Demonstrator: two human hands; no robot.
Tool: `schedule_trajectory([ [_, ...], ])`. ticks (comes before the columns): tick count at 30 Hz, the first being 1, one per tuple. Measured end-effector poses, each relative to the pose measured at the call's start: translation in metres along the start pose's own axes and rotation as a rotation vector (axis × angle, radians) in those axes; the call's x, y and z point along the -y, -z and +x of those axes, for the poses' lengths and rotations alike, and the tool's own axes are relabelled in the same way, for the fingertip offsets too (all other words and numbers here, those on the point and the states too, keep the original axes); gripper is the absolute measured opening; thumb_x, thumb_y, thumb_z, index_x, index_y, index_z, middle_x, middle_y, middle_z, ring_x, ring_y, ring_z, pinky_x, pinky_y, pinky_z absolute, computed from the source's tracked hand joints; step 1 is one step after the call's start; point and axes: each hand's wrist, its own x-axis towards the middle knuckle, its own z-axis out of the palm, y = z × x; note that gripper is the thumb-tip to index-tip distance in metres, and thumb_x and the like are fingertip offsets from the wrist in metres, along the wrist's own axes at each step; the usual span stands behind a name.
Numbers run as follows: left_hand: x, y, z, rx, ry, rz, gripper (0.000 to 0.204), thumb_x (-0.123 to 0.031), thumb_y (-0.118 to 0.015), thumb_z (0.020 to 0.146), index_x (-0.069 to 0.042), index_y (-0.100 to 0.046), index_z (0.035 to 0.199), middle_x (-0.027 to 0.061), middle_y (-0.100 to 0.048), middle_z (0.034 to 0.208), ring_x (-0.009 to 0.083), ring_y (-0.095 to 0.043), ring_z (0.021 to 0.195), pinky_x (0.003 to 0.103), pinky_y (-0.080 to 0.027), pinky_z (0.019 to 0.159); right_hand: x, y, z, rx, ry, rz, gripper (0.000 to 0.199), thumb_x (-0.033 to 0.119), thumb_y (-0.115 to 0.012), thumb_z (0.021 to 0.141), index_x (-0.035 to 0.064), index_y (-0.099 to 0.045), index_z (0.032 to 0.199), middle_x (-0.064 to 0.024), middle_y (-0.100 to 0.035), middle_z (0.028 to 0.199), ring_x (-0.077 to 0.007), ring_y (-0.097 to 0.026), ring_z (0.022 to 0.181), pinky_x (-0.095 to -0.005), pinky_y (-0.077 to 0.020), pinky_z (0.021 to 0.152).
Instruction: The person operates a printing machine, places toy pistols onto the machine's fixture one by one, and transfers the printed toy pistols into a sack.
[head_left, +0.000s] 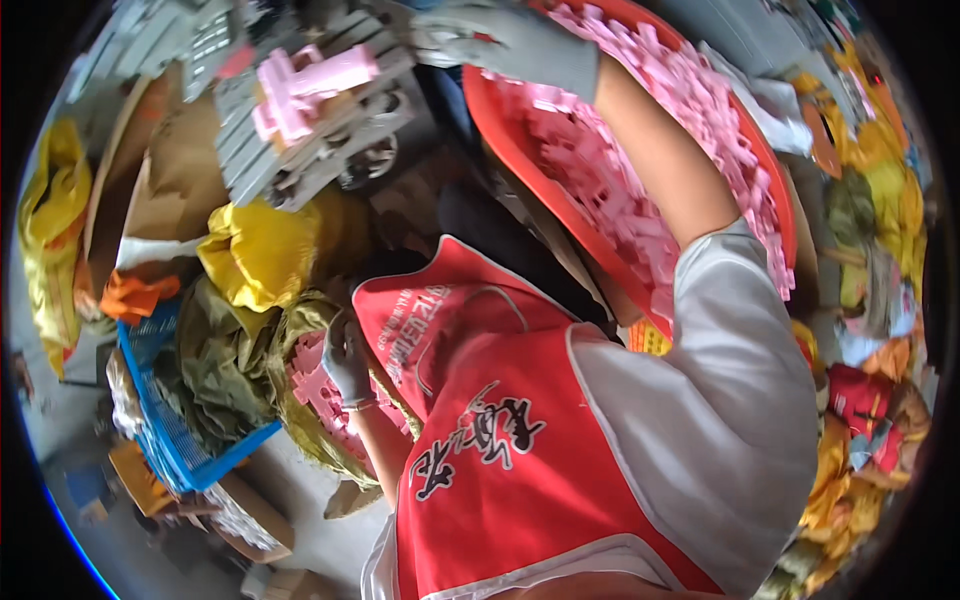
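My left hand [347, 362], in a grey glove, is low at the mouth of an olive woven sack [300, 420] that holds pink plastic pieces [312, 372]. Its fingers are loosely bent and apart, and no piece shows in them. My right hand [510, 45], also gloved in grey, reaches across the far end of a red tub [560, 195] heaped with pink plastic pieces [610, 180]. The right fingers are drawn together beside a grey machine; what they hold, if anything, is hidden. A pink cross-shaped piece [310, 85] rests on the machine's slatted grey top [250, 150], left of that hand.
A yellow bag [260, 255] lies below the machine, beside a blue plastic crate [200, 465] with olive sacking in it. Cardboard [175, 160] stands at the left. An open carton [250, 520] sits on the floor. Yellow and orange bags [860, 160] are piled along the right.
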Motion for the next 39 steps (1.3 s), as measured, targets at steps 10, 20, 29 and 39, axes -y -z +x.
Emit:
schedule_trajectory([
  [10, 0.009, -0.018, -0.018, 0.181, 0.195, 0.071, 0.026, -0.017, -0.054, 0.091, -0.001, -0.064, 0.109, 0.0127, -0.068, 0.102, 0.0191, -0.064, 0.093, 0.030, -0.049, 0.082, -0.029, -0.036, -0.324, 0.548, -0.984, -0.484, 0.036, 0.013, -0.043, 0.086, 0.0154, -0.056, 0.120, -0.0121, -0.056, 0.120, -0.0314, -0.058, 0.101, -0.0419, -0.0475, 0.087],
  [20, -0.031, -0.042, 0.000, 0.379, -0.104, 0.198, 0.025, -0.015, -0.053, 0.088, -0.001, -0.064, 0.105, 0.0153, -0.067, 0.100, 0.0283, -0.064, 0.090, 0.036, -0.049, 0.080, -0.068, -0.033, -0.289, 1.019, -0.490, -0.769, 0.020, 0.016, -0.056, 0.081, 0.0215, -0.065, 0.098, 0.0008, -0.058, 0.109, -0.0210, -0.049, 0.113, -0.0340, -0.0464, 0.085],
  [29, -0.008, -0.034, -0.023, 0.326, 0.084, 0.137, 0.026, -0.015, -0.055, 0.088, 0.000, -0.064, 0.106, 0.0136, -0.067, 0.101, 0.0235, -0.064, 0.093, 0.032, -0.049, 0.082, -0.064, -0.025, -0.287, -0.086, -0.944, 0.590, 0.044, 0.025, -0.047, 0.098, -0.0002, -0.039, 0.133, -0.0079, -0.055, 0.120, -0.0141, -0.054, 0.104, -0.0269, -0.0464, 0.087],
  [39, -0.050, -0.032, 0.016, 0.206, -0.177, 0.065, 0.024, -0.013, -0.061, 0.084, -0.005, -0.065, 0.106, 0.0146, -0.066, 0.099, 0.0284, -0.064, 0.093, 0.035, -0.050, 0.082, 0.100, -0.158, -0.260, 0.062, -0.604, -0.029, 0.048, 0.016, -0.062, 0.080, 0.0047, -0.049, 0.124, -0.0202, -0.054, 0.113, -0.0398, -0.054, 0.102, -0.0441, -0.0447, 0.089],
])
